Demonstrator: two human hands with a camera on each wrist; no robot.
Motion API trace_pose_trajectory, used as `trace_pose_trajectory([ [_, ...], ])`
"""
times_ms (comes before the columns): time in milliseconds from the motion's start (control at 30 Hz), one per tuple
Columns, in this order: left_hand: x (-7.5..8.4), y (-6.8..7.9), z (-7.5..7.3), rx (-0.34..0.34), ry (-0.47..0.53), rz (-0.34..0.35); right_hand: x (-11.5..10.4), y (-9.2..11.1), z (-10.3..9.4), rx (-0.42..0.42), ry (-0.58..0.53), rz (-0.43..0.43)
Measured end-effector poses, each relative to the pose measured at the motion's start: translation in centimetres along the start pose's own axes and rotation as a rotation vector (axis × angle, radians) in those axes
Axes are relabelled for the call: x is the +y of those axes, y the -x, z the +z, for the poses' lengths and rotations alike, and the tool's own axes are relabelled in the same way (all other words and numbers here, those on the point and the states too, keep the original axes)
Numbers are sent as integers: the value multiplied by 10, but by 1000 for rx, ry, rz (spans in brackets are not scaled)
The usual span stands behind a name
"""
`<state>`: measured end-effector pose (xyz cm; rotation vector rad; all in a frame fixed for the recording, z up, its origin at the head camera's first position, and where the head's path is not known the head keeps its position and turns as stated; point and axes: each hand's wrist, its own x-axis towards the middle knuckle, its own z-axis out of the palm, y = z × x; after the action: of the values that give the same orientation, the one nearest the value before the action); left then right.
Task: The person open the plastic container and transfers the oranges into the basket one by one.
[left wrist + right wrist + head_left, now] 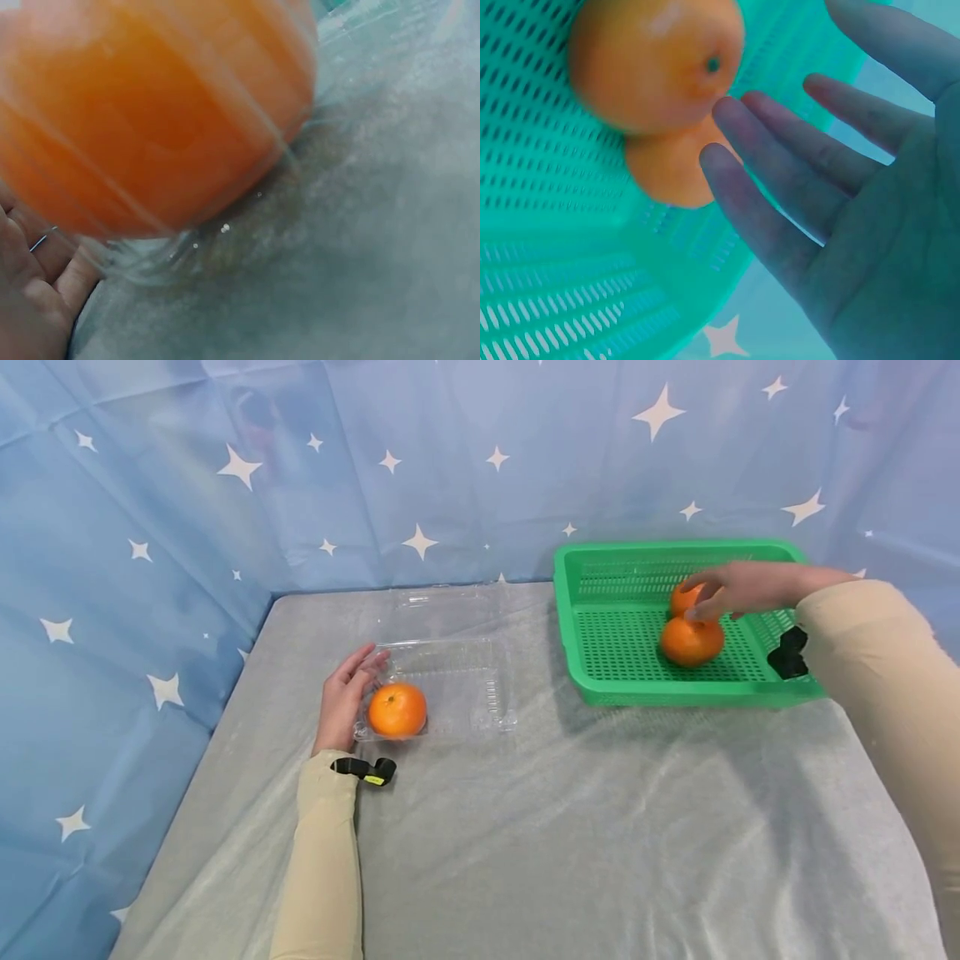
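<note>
An orange (pixel 397 710) sits in the front left of a clear plastic clamshell box (pixel 457 693), whose lid is folded back. My left hand (pixel 345 697) rests along the box's left side, its fingers against the clear wall. The left wrist view shows the orange (pixel 157 112) close up, behind the plastic. Over the green basket (pixel 690 693), my right hand (pixel 750 587) hovers with fingers spread. Two oranges lie there, a nearer one (pixel 692 642) and a farther one (pixel 684 598) partly hidden by my fingers. In the right wrist view, the fingers (pixel 780 165) hold nothing.
A grey cloth covers the table (pixel 525 843). Behind it and to the left hangs a blue curtain (pixel 465 410) with white stars. The basket's raised perforated walls surround its oranges, and its back rim stands close to the curtain.
</note>
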<state>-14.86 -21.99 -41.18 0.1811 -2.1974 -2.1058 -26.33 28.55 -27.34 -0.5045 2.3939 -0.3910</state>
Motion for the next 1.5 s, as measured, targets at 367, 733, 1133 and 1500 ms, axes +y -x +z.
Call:
trace_pose_trajectory([
  [367,-2,0,0,10,3,-17,-25,6,7,128,-14,-81],
  [733,-1,0,1,6,15,-20,-55,12,16,198,-65,-112],
  [1133,0,-2,0,2,23,-28,-80,3,31,298,-35,-172],
  [1500,0,-2,1,5,8,-24,-105,-6,55,459,-61,-298],
])
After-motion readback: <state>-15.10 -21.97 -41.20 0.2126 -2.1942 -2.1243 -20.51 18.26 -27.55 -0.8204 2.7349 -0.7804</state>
